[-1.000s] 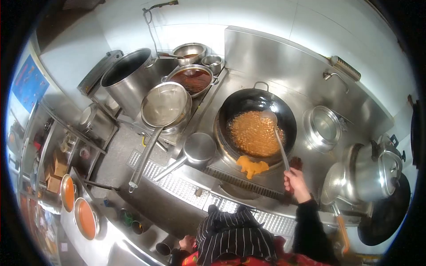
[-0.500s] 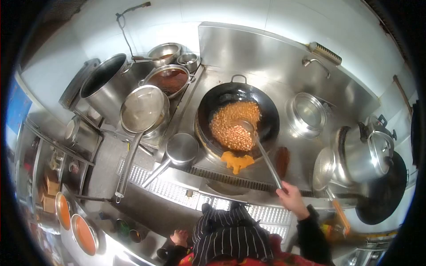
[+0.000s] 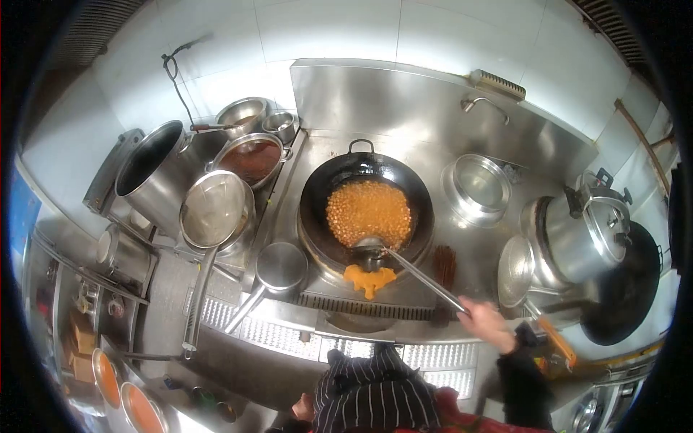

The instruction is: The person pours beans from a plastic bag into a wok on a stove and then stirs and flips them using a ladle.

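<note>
Right hand (image 3: pixel 485 322): fingers wrapped around the tail of the ladle handle, pressed together on it; arm in a dark sleeve.
Ladle (image 3: pixel 404 265): long steel handle running up and away from the fingers; bowl at the near rim of the wok, beyond the fingertips, dipped at the edge of the food.
Wok (image 3: pixel 339 175): black, two-eared, well ahead of the fingers; holds a mound of small orange-brown pieces in liquid.
Orange cloth (image 3: pixel 368 278): draped over the wok's near rim, just under the ladle bowl, between fingers and food.
Left hand (image 3: pixel 304 408): low at the picture's bottom edge by the striped apron; whether its fingers are spread or closed, cannot tell.
Brush (image 3: pixel 444 264): lying on the steel top just ahead of the right fingers, beside the handle.
Risk, spill: grip sits at the far end of a long handle, so a loaded bowl could tip and slop food over the near rim.
Risk, cloth: hot liquid may soak it, or the bowl may drag it into the wok.
Risk, burn: splashes could reach the bare right hand.
</note>
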The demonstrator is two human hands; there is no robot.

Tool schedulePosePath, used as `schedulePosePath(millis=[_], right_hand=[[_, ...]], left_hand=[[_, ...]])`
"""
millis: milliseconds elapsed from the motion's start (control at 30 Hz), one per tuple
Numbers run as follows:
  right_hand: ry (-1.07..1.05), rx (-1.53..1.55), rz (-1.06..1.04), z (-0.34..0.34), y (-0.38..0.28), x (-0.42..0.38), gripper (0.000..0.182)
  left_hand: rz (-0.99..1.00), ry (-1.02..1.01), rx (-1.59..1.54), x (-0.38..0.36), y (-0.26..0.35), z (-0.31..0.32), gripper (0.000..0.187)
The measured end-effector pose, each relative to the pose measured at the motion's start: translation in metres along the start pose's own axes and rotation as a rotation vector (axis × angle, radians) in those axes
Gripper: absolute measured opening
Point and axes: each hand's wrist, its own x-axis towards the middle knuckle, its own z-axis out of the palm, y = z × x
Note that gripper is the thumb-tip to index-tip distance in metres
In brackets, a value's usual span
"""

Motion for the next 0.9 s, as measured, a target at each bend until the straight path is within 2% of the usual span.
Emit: schedulePosePath(millis=[33, 100, 133, 200, 233, 300, 333, 400, 433, 533, 567, 600, 633, 700, 800, 833, 867, 900], right_hand=[[0.109, -0.081, -0.077, 0.013, 0.002, 0.007, 0.034], [0.141, -0.113, -0.066, 0.028, -0.002, 0.023, 0.034], [0.168, -0.146, -0.051, 0.034, -0.003, 0.032, 0.034], [0.137, -0.123, -0.037, 0.045, -0.003, 0.048, 0.034], [0.153, -0.132, -0.026, 0.050, -0.004, 0.057, 0.034], [0.203, -0.144, -0.042, 0.057, -0.005, 0.073, 0.034], [0.204, -0.140, -0.045, 0.062, -0.003, 0.084, 0.034], [0.293, -0.099, -0.082, 0.070, 0.001, 0.103, 0.035], [0.286, -0.107, -0.059, 0.068, -0.003, 0.111, 0.034], [0.271, -0.046, -0.036, 0.071, -0.002, 0.139, 0.033], [0.235, 0.007, -0.008, 0.070, -0.002, 0.148, 0.033], [0.234, 0.005, -0.007, 0.067, -0.002, 0.152, 0.033], [0.263, 0.127, 0.040, 0.065, -0.003, 0.154, 0.034], [0.282, 0.313, 0.133, 0.067, 0.003, 0.161, 0.038], [0.363, 0.249, 0.197, 0.071, 0.014, 0.163, 0.039], [0.307, 0.242, 0.250, 0.062, 0.009, 0.160, 0.042], [0.302, 0.240, 0.251, 0.067, 0.015, 0.161, 0.042], [0.355, 0.220, 0.181, 0.075, 0.024, 0.161, 0.037]], left_hand=[[0.001, 0.005, 0.000, 0.001, 0.007, -0.006, 0.023], [-0.033, -0.137, -0.090, 0.006, 0.016, -0.017, 0.057], [-0.032, -0.130, -0.091, 0.008, 0.020, -0.018, 0.057], [-0.324, 0.000, -0.282, 0.012, 0.027, -0.021, 0.036], [-0.328, 0.007, -0.280, 0.009, 0.029, -0.027, 0.036], [-0.559, -0.145, -0.557, 0.006, 0.049, -0.048, 0.044], [-0.512, -0.038, -0.442, 0.008, -0.021, -0.004, 0.044], [-0.451, 0.178, -0.182, 0.011, -0.010, 0.002, 0.043], [-0.446, 0.181, -0.180, 0.013, -0.023, -0.004, 0.043], [0.651, -0.158, 0.029, 0.006, -0.046, -0.023, 0.015], [0.285, -0.211, 0.047, 0.004, -0.039, -0.024, 0.017], [0.069, -0.230, 0.086, -0.002, -0.037, -0.018, 0.019], [-0.047, -0.237, 0.122, -0.006, -0.036, -0.014, 0.022], [-0.227, -0.241, 0.208, -0.012, -0.029, -0.007, 0.027], [-0.488, -0.209, 0.444, -0.023, -0.017, 0.019, 0.035], [-0.592, -0.275, 0.382, -0.023, -0.010, 0.008, 0.035], [-0.596, -0.278, 0.382, -0.024, 0.000, -0.003, 0.035], [-0.471, -0.328, 0.368, -0.027, 0.003, -0.009, 0.034]])
